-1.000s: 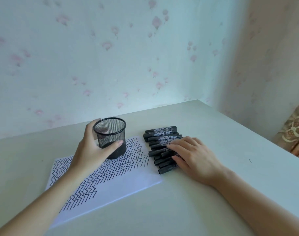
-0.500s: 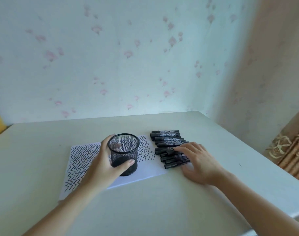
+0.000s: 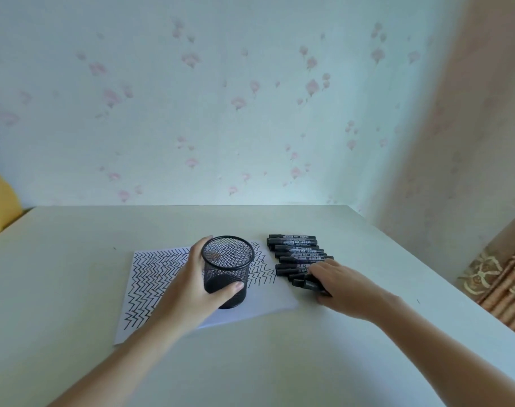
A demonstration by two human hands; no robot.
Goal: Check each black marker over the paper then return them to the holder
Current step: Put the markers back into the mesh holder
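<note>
A black mesh holder [image 3: 227,268] stands upright on a white paper [image 3: 153,277] covered in black zigzag lines. My left hand [image 3: 196,286] grips the holder from its left side, thumb across the front. The holder looks empty. To the right of the paper, several black markers [image 3: 297,249] lie side by side on the table. My right hand [image 3: 343,284] is over the nearest markers, fingers curled round one or two of them at the row's near end.
The pale table [image 3: 74,259] meets flowered wallpaper at the back. Its right edge runs diagonally near a patterned curtain [image 3: 503,277]. A yellow object [image 3: 0,183] sits at the far left.
The view has swung, so the table shifts in frame. My right hand's fingers have closed round the nearest markers. My left hand keeps its hold on the holder.
</note>
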